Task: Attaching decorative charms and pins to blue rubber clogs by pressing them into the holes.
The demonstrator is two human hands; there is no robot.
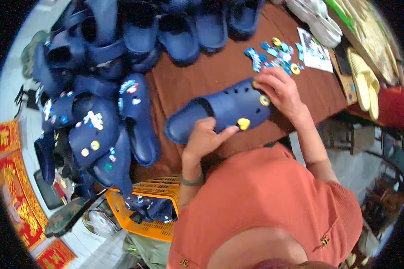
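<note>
A navy blue clog (226, 107) lies on the brown cloth, its toe pointing right. My left hand (202, 139) grips it at the foot opening, the thumb reaching along the near side to a yellow heart-shaped shoe charm (243, 123). A round yellow-and-white charm (264, 100) sits near the toe. Over the far side of the toe, my right hand (280, 89) pinches a small yellow shoe charm (255, 84), mostly hidden by the fingertips. Several bare holes show in the upper between the hands. Beyond my right hand lies a loose pile of blue, white and yellow charms (278, 54).
Navy clogs (179, 40) line the far edge; charm-covered ones (92, 134) are heaped at left. An orange basket (150, 233) holding clogs stands by my left elbow. A printed card (316, 51), white shoes (316, 22) and yellow slippers (364, 83) lie at far right.
</note>
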